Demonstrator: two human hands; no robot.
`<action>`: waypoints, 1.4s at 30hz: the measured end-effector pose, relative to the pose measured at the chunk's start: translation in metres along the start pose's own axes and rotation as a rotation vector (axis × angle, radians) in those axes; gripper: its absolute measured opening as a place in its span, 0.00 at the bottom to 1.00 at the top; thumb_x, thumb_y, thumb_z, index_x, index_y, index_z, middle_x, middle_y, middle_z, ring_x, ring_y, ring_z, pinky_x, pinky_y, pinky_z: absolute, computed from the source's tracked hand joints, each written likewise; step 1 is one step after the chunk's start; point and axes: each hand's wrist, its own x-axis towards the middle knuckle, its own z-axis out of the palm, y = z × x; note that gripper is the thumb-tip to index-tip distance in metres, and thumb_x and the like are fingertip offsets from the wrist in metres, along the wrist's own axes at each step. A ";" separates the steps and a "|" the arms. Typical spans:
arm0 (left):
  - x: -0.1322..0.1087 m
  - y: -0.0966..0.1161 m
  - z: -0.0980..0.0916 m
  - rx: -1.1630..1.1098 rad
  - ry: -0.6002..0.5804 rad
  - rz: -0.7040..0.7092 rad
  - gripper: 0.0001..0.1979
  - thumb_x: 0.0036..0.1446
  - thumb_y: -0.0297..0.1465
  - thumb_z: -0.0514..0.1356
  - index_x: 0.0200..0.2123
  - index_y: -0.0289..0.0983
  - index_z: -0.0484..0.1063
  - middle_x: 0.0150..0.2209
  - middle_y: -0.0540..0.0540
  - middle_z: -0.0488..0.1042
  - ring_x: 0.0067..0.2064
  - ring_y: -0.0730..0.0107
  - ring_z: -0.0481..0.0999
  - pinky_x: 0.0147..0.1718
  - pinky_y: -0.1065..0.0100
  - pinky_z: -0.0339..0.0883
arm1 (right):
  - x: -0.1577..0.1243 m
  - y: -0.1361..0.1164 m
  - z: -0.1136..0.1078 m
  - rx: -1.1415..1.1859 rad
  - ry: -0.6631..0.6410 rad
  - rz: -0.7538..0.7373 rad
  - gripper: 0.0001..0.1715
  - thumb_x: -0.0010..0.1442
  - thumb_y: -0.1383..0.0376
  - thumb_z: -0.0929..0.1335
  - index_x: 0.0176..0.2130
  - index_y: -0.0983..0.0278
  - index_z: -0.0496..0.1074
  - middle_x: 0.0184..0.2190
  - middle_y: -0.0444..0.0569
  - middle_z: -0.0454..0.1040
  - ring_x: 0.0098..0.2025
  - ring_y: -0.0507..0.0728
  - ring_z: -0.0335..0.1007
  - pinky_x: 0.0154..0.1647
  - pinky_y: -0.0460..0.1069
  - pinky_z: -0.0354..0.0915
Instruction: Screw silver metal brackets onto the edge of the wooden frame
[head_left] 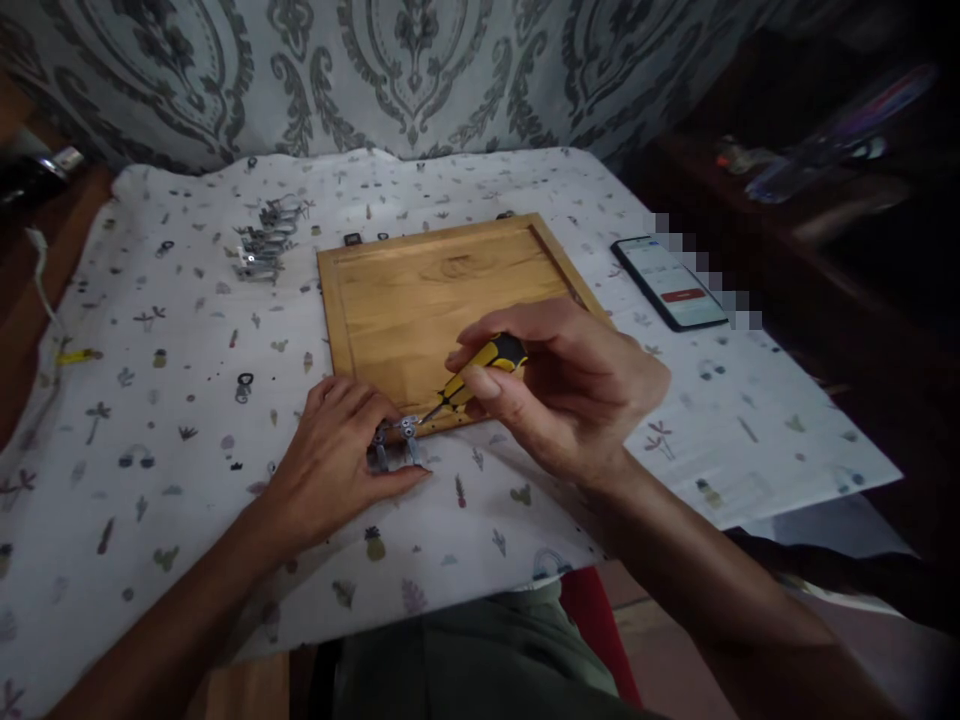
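A short yellow-and-black screwdriver (487, 362) is pinched in my right hand (570, 390), its shaft slanting down to the left. The tip reaches a small grey metal part (409, 428) with round screw-like spots and thin legs, at the near edge of the wooden board (420, 310). Closed around that part is my left hand (341, 445), thumb below and fingers above, which hides some of it. Whether the tip sits in a screw is too small to tell.
Several similar grey metal parts (270, 240) stand in a row at the back left. A phone (670, 283) with a lit screen lies right of the board. The patterned cloth (225, 450) covers the table. A yellow-tipped cord (79, 356) hangs at the left.
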 end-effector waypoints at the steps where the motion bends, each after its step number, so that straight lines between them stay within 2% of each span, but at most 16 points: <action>1: 0.000 0.000 0.000 -0.011 -0.001 -0.004 0.21 0.50 0.45 0.72 0.37 0.37 0.72 0.37 0.46 0.74 0.44 0.51 0.73 0.49 0.49 0.64 | 0.000 0.000 0.000 0.003 0.001 -0.006 0.08 0.62 0.66 0.73 0.42 0.55 0.78 0.34 0.44 0.79 0.31 0.54 0.78 0.24 0.47 0.72; 7: 0.001 -0.004 -0.005 -0.103 -0.027 -0.038 0.22 0.50 0.47 0.72 0.38 0.38 0.72 0.39 0.45 0.75 0.46 0.51 0.73 0.48 0.50 0.65 | 0.001 0.003 0.001 0.016 0.012 -0.002 0.06 0.61 0.62 0.75 0.41 0.54 0.77 0.34 0.44 0.79 0.29 0.54 0.77 0.23 0.46 0.72; 10: -0.002 -0.005 -0.013 -0.201 -0.008 -0.103 0.19 0.52 0.46 0.70 0.39 0.39 0.73 0.39 0.46 0.75 0.44 0.55 0.74 0.44 0.55 0.66 | 0.001 0.004 0.002 0.019 0.022 -0.024 0.05 0.63 0.62 0.73 0.42 0.55 0.78 0.34 0.43 0.79 0.29 0.52 0.76 0.25 0.46 0.72; 14: -0.006 -0.007 -0.024 -0.325 0.161 -0.250 0.11 0.61 0.41 0.62 0.39 0.40 0.73 0.37 0.48 0.75 0.39 0.62 0.75 0.37 0.62 0.67 | 0.000 0.002 0.003 -0.019 0.029 0.007 0.05 0.64 0.60 0.72 0.41 0.58 0.77 0.33 0.43 0.79 0.27 0.50 0.74 0.26 0.45 0.73; 18: -0.010 -0.017 -0.027 -0.347 0.299 -0.380 0.10 0.64 0.40 0.58 0.36 0.41 0.72 0.36 0.49 0.76 0.39 0.64 0.75 0.34 0.65 0.66 | -0.001 0.003 0.004 -0.036 0.031 0.002 0.05 0.65 0.62 0.72 0.41 0.59 0.77 0.33 0.44 0.79 0.29 0.51 0.75 0.27 0.45 0.73; 23: -0.011 -0.030 -0.022 -0.347 0.321 -0.402 0.09 0.63 0.39 0.58 0.35 0.40 0.72 0.36 0.49 0.76 0.38 0.65 0.75 0.36 0.65 0.66 | -0.001 0.011 0.005 -0.040 0.014 -0.050 0.05 0.66 0.63 0.71 0.43 0.59 0.77 0.34 0.44 0.79 0.31 0.51 0.76 0.29 0.46 0.73; 31: -0.009 -0.034 -0.018 -0.342 0.302 -0.406 0.11 0.63 0.40 0.58 0.35 0.39 0.72 0.35 0.49 0.75 0.36 0.66 0.74 0.37 0.64 0.66 | 0.000 0.014 0.004 -0.039 0.018 -0.090 0.07 0.65 0.66 0.71 0.45 0.58 0.77 0.36 0.44 0.78 0.31 0.51 0.76 0.29 0.47 0.74; 38: -0.006 -0.034 -0.018 -0.345 0.330 -0.476 0.12 0.60 0.43 0.58 0.33 0.40 0.71 0.34 0.48 0.76 0.36 0.65 0.74 0.36 0.64 0.67 | 0.002 0.023 0.003 -0.083 0.090 -0.118 0.07 0.65 0.62 0.72 0.45 0.59 0.77 0.33 0.42 0.78 0.30 0.51 0.77 0.29 0.47 0.74; 42: -0.007 -0.043 -0.016 -0.328 0.397 -0.494 0.13 0.59 0.44 0.59 0.34 0.40 0.72 0.35 0.48 0.76 0.37 0.64 0.75 0.39 0.63 0.69 | 0.006 0.028 0.004 0.046 0.167 -0.029 0.08 0.66 0.59 0.71 0.45 0.58 0.77 0.34 0.43 0.78 0.27 0.50 0.75 0.25 0.45 0.72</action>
